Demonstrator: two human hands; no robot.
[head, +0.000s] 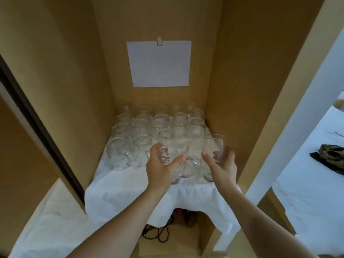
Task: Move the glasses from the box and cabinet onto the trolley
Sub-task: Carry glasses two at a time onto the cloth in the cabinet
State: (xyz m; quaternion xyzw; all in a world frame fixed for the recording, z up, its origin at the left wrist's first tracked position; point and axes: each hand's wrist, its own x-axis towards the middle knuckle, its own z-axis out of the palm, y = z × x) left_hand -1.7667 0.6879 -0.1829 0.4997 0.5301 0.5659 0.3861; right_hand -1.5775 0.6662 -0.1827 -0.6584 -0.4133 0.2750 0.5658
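- Both hands are inside the cabinet (232, 71), reaching forward over a shelf draped in a white cloth (121, 194), and each holds a clear glass.
- The left hand (162, 166) has its fingers curled round the far side of one glass (167, 155) and its thumb stretched across the near side; the glass looks tipped, its long axis leaning off vertical, though the transparency makes the exact tilt hard to read.
- The right hand (222, 165) wraps its fingers round the lower part of a taller glass (216, 148), which stands close to upright with its open rim up and rising clear above the hand.
- The two hands sit side by side, apart, at about the same depth on the shelf; neither is plainly nearer.
- The remaining glasses (154, 127) stand packed in rows straight ahead of the hands, towards the back wall below a sheet of white paper (159, 64); a few more sit just beside and under the hands at the front edge.
- The trolley is not in view, so judging from this, the coming move is a pull back towards the body, lifting both glasses clear of their close neighbours before turning away.
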